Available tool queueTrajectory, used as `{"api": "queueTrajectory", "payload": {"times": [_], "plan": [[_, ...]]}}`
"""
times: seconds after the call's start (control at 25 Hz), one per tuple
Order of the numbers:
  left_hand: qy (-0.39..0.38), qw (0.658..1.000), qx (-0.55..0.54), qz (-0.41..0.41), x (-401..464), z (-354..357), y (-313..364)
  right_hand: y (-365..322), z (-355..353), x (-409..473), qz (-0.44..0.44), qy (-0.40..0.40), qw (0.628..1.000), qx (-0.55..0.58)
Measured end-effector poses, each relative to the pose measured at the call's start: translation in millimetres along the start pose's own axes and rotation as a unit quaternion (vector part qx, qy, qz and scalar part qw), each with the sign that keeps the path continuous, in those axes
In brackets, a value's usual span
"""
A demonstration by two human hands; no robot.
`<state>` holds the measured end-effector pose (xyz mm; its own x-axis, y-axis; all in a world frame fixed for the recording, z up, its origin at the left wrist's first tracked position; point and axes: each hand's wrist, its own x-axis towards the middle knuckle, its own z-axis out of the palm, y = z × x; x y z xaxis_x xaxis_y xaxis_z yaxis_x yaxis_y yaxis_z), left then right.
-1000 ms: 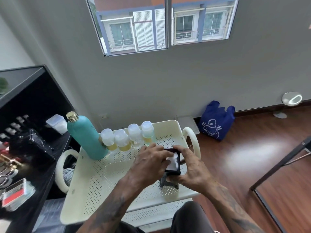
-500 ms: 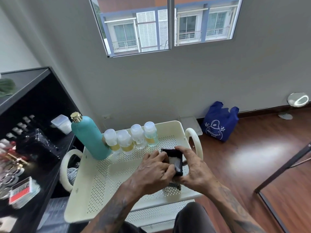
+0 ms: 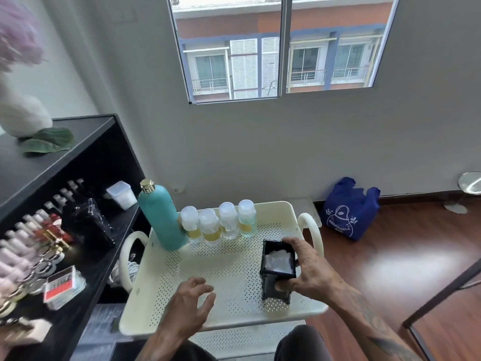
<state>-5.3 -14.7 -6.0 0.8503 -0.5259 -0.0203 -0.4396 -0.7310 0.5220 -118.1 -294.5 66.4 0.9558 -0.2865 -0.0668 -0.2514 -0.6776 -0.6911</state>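
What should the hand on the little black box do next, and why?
Probably let go. The small black square box with white padding inside stands on the cream perforated tray, gripped only by the right hand; the left hand hovers open, apart from it.

Bare left hand (image 3: 191,306), bare right hand (image 3: 311,272), left forearm (image 3: 158,343) uncovered, right forearm (image 3: 374,325) uncovered with dark tattoo ink running along it, dark grey trousers (image 3: 299,343) over the knees at the bottom edge
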Motion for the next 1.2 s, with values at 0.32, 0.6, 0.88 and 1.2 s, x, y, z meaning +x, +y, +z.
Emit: {"api": "queueTrajectory", "payload": {"times": [0.32,0.6,0.88,1.2], "plan": [[-0.036,0.996,0.036,-0.072,5,6,-11,13,-24,-25,0.03,-0.036,0.999,-0.019],[-0.037,0.996,0.028,-0.077,4,9,-16,13,-28,-31,0.057,-0.057,0.996,-0.037],[-0.156,0.984,-0.057,-0.06,8,-16,-49,-17,-39,-58,0.049,-0.024,0.998,-0.015],[-0.119,0.989,0.003,-0.092,2,-18,-56,-81,61,-31,-0.094,0.04,0.995,-0.011]]}}
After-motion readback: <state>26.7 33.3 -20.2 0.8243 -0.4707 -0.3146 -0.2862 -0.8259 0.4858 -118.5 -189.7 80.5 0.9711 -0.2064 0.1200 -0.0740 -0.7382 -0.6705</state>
